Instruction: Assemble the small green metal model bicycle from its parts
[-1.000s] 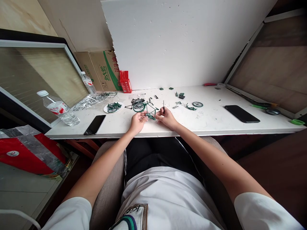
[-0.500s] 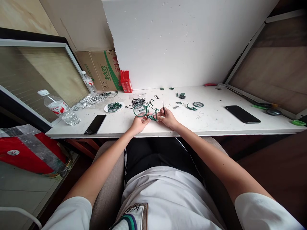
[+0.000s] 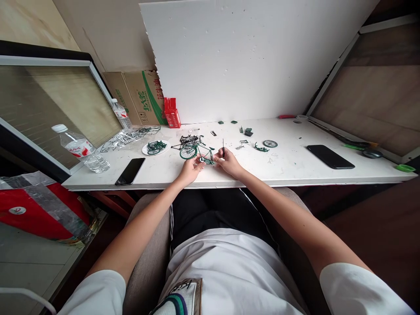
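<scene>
A small green model bicycle (image 3: pixel 202 160) with one spoked wheel at its left end is held just above the front of the white table. My left hand (image 3: pixel 189 171) pinches its lower frame near the crank. At the right end of the frame my right hand (image 3: pixel 230 164) is closed, its fingertips at or touching the frame. A thin dark tool (image 3: pixel 223 149) points up from between the right fingers; its kind is too small to make out. Behind the bicycle lie black frame parts (image 3: pixel 189 139). To the right are a loose wheel (image 3: pixel 271 143) and a curved green part (image 3: pixel 261 147).
A white plate (image 3: pixel 144 150) with green parts stands left, beside a phone (image 3: pixel 130 171). Water bottles (image 3: pixel 79 148), part sprues (image 3: pixel 129 136) and a red box (image 3: pixel 172 114) stand farther left. Another phone (image 3: pixel 330 156) and a mouse (image 3: pixel 372 152) lie right.
The bicycle has tipped and shifted slightly left, its right end lower and turned between my hands. Both hands stay almost in place, with the tool still in the right one.
</scene>
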`<control>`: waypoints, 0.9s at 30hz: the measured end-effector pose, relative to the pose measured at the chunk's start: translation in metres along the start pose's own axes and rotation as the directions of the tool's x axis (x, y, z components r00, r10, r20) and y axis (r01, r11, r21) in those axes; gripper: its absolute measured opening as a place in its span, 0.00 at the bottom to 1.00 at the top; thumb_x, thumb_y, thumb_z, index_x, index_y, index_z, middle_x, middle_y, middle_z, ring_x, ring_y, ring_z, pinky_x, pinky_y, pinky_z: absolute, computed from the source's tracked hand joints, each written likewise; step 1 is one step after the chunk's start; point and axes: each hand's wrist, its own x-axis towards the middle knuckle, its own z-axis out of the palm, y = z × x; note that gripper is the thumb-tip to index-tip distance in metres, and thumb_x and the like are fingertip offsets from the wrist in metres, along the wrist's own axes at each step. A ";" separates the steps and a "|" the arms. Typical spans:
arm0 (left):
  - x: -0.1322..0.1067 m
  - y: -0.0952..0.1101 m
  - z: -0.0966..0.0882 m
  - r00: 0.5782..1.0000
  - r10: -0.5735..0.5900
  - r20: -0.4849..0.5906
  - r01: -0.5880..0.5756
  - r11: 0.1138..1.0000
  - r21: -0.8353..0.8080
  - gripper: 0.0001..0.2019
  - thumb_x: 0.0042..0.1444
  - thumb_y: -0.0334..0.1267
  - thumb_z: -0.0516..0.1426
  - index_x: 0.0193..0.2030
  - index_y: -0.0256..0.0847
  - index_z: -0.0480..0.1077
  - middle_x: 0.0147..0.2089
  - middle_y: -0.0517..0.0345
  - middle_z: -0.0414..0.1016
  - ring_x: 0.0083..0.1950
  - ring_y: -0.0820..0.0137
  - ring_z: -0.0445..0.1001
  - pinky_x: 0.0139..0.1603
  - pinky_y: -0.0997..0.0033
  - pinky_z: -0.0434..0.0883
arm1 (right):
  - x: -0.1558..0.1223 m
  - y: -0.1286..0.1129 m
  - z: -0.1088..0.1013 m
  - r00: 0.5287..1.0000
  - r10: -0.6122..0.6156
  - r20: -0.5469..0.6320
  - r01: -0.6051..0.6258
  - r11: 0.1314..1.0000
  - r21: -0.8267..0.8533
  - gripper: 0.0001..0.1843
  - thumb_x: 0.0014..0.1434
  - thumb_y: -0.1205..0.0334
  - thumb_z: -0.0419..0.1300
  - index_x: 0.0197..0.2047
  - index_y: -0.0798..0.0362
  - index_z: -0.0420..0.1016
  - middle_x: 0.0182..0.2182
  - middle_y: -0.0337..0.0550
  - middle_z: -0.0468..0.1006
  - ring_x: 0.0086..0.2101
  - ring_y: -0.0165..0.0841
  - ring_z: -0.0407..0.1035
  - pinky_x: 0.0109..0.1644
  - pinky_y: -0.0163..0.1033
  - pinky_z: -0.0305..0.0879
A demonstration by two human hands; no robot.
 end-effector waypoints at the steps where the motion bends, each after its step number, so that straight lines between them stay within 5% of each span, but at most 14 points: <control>1: 0.000 0.000 0.000 1.000 -0.003 -0.005 0.003 1.000 0.005 0.14 0.60 0.40 0.65 0.51 0.37 0.74 0.39 0.54 0.77 0.34 0.71 0.74 0.35 0.72 0.72 | 0.000 -0.001 0.001 1.000 0.011 -0.003 -0.011 1.000 0.004 0.27 0.56 0.45 0.69 0.37 0.45 0.54 0.35 0.37 0.74 0.35 0.35 0.70 0.34 0.41 0.72; 7: 0.000 -0.004 0.001 0.999 -0.019 -0.036 0.018 1.000 -0.013 0.15 0.64 0.45 0.64 0.51 0.39 0.70 0.41 0.53 0.79 0.34 0.72 0.75 0.35 0.72 0.72 | -0.002 -0.010 0.004 0.999 0.023 -0.037 -0.023 1.000 0.008 0.19 0.61 0.49 0.62 0.38 0.44 0.52 0.39 0.41 0.79 0.42 0.40 0.74 0.34 0.41 0.69; 11: 0.001 -0.004 0.000 1.000 -0.010 -0.018 0.010 0.999 -0.042 0.19 0.63 0.50 0.65 0.49 0.38 0.71 0.40 0.52 0.80 0.34 0.72 0.75 0.35 0.73 0.72 | -0.008 -0.017 0.004 0.984 -0.154 -0.088 0.131 0.966 -0.225 0.13 0.64 0.57 0.57 0.39 0.44 0.53 0.42 0.45 0.80 0.46 0.42 0.74 0.43 0.46 0.68; 16: 0.002 -0.001 -0.001 1.000 -0.025 -0.004 0.025 0.998 -0.065 0.22 0.60 0.56 0.67 0.46 0.37 0.72 0.40 0.50 0.80 0.33 0.73 0.75 0.34 0.73 0.72 | -0.016 -0.024 0.006 0.897 -0.426 -0.117 0.340 0.834 -0.434 0.10 0.66 0.64 0.54 0.39 0.45 0.53 0.42 0.47 0.78 0.45 0.43 0.72 0.53 0.52 0.66; 27: 0.001 -0.001 -0.001 1.000 -0.003 0.003 0.003 0.998 -0.060 0.22 0.59 0.56 0.68 0.44 0.37 0.74 0.37 0.52 0.78 0.34 0.69 0.77 0.35 0.70 0.74 | -0.019 -0.021 0.011 0.820 -0.519 0.242 0.544 0.576 -0.610 0.06 0.68 0.65 0.59 0.40 0.46 0.64 0.44 0.51 0.79 0.52 0.47 0.68 0.54 0.53 0.68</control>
